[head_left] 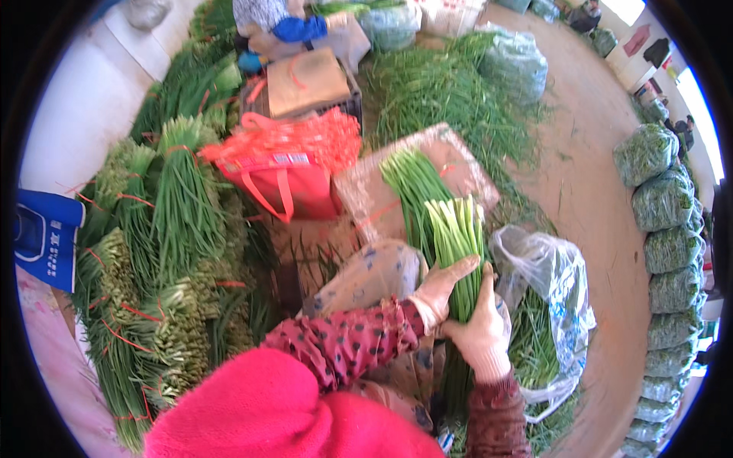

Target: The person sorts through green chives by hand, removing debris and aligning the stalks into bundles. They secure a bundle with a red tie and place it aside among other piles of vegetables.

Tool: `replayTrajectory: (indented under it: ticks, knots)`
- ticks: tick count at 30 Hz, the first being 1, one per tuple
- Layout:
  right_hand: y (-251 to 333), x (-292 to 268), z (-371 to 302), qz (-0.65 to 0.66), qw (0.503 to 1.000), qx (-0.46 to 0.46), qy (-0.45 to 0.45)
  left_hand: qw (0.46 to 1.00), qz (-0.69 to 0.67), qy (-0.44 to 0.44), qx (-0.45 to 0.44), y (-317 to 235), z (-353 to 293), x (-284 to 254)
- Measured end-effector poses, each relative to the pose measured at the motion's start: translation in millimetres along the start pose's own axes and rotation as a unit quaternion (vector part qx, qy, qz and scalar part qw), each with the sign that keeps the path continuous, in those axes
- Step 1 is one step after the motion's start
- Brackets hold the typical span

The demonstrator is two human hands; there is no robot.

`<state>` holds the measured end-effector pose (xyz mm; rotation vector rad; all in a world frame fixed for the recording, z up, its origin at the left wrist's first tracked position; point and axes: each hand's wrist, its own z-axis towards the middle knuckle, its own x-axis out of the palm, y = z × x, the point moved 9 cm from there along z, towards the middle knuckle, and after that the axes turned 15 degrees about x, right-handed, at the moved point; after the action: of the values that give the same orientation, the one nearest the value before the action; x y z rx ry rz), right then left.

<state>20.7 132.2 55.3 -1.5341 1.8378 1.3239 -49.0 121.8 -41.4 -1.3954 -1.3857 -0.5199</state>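
Both hands wear pale gloves and grip one bunch of chives (458,229), its whitish stalk ends pointing away from me and its green leaves hanging down toward my lap. My left hand (450,288) wraps round it from the left. On the other side my right hand (485,328) clasps it, thumb up along the stalks. Just beyond, a second bunch of chives (412,179) lies on a worn board (473,172), partly covered by the held one. A red bag (294,187) full of red ties (324,141) stands left of the board.
Tied chive bunches (183,198) are heaped at the left. Loose chives (435,84) spread over the floor beyond the board. A clear plastic bag (561,282) with greens lies at my right. Packed bags (664,198) line the far right. Another person's blue sleeve (299,29) shows at the top.
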Motion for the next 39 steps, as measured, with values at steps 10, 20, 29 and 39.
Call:
replayTrajectory:
  ticks: [10, 20, 29, 39]
  knots:
    - [42.2, -35.8, 105.7, 0.015, 0.989, -0.145, -0.017, 0.964, 0.183, 0.177, 0.078, -34.7, 72.1, 36.0]
    - [85.1, 65.7, 241.9, -0.140, 0.970, -0.180, -0.083, 0.712, 0.682, 0.074, 0.151, -149.5, 105.3, -112.0]
    - [64.0, 108.4, 268.6, -0.100, 0.977, -0.164, -0.093, 0.116, 0.911, 0.197, 0.343, -138.0, 131.0, -106.9]
    - [58.7, 122.6, 259.8, -0.186, 0.968, -0.132, -0.106, -0.101, 0.863, 0.324, 0.373, -76.2, 203.8, -46.0]
